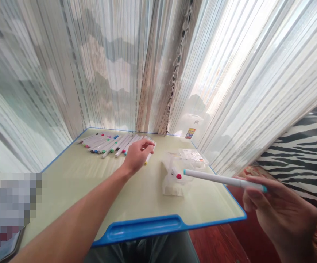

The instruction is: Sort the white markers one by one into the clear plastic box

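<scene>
In my right hand (280, 208) is a white marker (215, 178) with teal ends, gripped between thumb and fingers and pointing left above the board's right side. My left hand (139, 153) is over the right end of a row of white markers (111, 144) with coloured ends. Its fingers are bent in near the thumb, and whatever may be between them is hidden. One marker with a yellow end (146, 160) shows just beneath this hand. Right of it, a clear plastic case (173, 190) holds a marker with a red end (178, 176).
The pale tabletop (78, 190) has a blue rim and a blue tray groove (144, 226) at its front edge. Striped curtains (114, 73) hang behind it. A translucent container with a label (190, 133) stands at the back right. Zebra-patterned fabric (300, 153) lies at right.
</scene>
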A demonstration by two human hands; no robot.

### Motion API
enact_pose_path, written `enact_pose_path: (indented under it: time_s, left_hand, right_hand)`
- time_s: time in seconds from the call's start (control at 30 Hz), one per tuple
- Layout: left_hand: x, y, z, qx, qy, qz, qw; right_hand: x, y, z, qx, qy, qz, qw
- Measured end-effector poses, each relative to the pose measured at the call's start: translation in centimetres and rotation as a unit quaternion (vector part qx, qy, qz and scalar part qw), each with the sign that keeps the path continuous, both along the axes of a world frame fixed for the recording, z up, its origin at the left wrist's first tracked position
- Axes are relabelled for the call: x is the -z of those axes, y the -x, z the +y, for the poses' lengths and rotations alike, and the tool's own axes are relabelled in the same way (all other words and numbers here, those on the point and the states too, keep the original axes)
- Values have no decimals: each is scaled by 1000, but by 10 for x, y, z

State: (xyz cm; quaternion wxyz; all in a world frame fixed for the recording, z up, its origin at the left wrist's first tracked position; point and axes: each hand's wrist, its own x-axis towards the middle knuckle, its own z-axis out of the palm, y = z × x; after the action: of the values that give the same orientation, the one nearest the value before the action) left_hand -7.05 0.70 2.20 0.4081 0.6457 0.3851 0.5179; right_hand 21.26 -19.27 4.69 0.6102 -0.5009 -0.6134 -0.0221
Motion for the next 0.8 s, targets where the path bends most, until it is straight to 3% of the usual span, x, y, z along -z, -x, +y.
enact_pose_path:
  time_s: [0.13,0.27,0.6,0.8]
  left_hand:
    - [0,1,0,4,3,2,1000]
    - [0,2,0,4,4,0,1000]
    - [5,2,3,20,7,14,1000]
    - [4,1,1,22,5,13,1000]
  right_hand:
    - [-4,14,-4,83,8,-125,989]
    - [-6,23,0,112,-25,-244,963]
    - [-8,51,22,-4,-74,-340,937]
    - [-3,60,32,-31,-81,-364,928]
